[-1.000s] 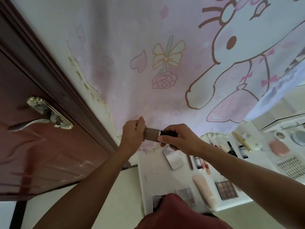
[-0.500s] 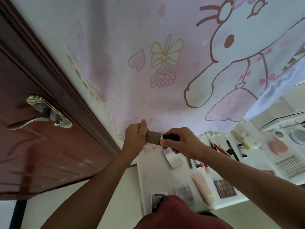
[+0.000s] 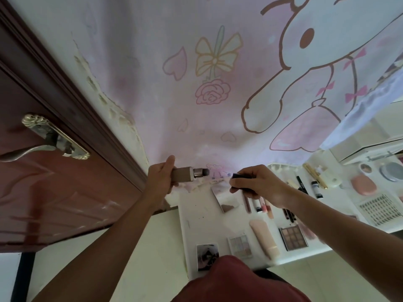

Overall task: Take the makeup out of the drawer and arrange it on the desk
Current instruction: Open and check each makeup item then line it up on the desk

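The taupe lipstick tube (image 3: 183,177) is held in the air with its metal neck bared. The left hand (image 3: 160,178) has its grip closed round the tube's base. Just right of the tube and apart from it, the right hand (image 3: 259,185) pinches the dark cap (image 3: 236,175). Below the tube, an eyeshadow palette (image 3: 293,236) lies on the counter (image 3: 200,216). This looks like an inspection before placing. The next move calls for lining up the cap squarely and pressing it on.

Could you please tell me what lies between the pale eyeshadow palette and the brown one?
In the head view, a pink tube lies between the pale palette and the brown palette.
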A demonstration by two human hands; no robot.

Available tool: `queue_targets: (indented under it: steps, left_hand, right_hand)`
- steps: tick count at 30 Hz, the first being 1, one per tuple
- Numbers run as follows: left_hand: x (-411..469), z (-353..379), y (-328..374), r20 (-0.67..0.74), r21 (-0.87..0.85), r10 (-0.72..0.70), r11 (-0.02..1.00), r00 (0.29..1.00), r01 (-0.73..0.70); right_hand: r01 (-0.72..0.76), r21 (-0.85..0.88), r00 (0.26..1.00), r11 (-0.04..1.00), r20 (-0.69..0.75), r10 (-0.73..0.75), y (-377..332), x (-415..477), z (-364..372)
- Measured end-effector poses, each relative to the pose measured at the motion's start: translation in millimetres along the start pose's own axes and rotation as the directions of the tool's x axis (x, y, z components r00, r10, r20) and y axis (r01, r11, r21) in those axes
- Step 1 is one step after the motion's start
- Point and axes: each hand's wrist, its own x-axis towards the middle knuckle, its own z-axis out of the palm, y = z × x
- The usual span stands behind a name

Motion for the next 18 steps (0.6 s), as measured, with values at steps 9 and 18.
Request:
queue_targets:
  steps: [9,18]
  left_hand:
    - [-17.3,3.8,-50.2,0.497,-0.383,-0.278,0.780,0.822,0.495]
    - [-20.7,28.0,-95.7,0.470,-0.500,-0.437,0.584,0.767,0.639]
  right_hand:
    - [-0.225,0.115,0.973,0.967,-0.032,0.230,56.4,26.2,1.7]
    - [-0.367,0.070,0.930,0.928,0.015,0.367,101.2,53.3,14.6]
